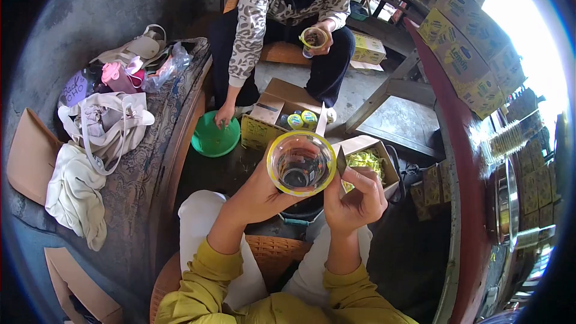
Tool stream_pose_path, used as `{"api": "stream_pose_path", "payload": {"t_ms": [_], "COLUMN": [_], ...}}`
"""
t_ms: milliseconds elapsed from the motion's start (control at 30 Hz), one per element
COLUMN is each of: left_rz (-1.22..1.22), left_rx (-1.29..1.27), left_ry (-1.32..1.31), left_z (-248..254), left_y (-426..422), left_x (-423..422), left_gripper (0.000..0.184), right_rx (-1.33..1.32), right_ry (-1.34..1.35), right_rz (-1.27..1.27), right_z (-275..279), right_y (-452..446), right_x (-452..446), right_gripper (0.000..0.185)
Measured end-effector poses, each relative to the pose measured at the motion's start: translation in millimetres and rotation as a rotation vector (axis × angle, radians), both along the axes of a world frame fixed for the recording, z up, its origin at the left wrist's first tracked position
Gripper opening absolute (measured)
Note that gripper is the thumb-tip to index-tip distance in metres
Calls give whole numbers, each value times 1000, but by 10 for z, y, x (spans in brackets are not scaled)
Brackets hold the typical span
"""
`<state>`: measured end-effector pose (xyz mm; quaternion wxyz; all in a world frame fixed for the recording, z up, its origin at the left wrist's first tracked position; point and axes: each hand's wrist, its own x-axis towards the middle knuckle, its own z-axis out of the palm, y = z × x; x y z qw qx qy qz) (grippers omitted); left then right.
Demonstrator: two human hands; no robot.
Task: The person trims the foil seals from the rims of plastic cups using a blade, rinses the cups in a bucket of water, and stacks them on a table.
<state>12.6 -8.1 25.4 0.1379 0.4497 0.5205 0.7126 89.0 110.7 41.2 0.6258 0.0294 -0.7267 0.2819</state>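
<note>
My left hand (pixel 259 197) is wrapped round a clear plastic cup (pixel 301 171) with a yellow rim, its open top facing me. Against the right side of that rim, my right hand (pixel 359 201) pinches a small dark blade (pixel 341 160), its tip pointing up; the handle, if any, is hidden in the fingers. Below the cup, between my knees, a dark bucket with a teal handle (pixel 298 222) partly shows. Just beyond my right hand, a cardboard box (pixel 391 174) holds yellow-green strips (pixel 367 162).
Opposite sits a person (pixel 294 6) holding a yellow-rimmed cup (pixel 314 38), the other hand over a green basin (pixel 207 138). Yellow-lidded cups (pixel 309 120) fill part of a carton (pixel 258 134). Bags (pixel 120 123) lie on the left bench; stacked cartons (pixel 462 54) stand right.
</note>
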Motion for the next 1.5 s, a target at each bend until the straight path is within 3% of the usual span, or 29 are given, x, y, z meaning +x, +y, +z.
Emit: {"api": "stream_pose_path", "payload": {"t_ms": [533, 1500], "left_rz": [-27, -78], "left_rx": [-31, -18], "left_ry": [4, 24], "left_z": [20, 22], "left_y": [-55, -83], "left_x": [-24, -23], "left_gripper": [56, 64], "right_rx": [20, 23], "right_ry": [-49, -136], "right_rz": [-28, 172], "right_z": [-7, 46], "right_y": [5, 108], "right_x": [-14, 40], "right_gripper": [19, 17]}}
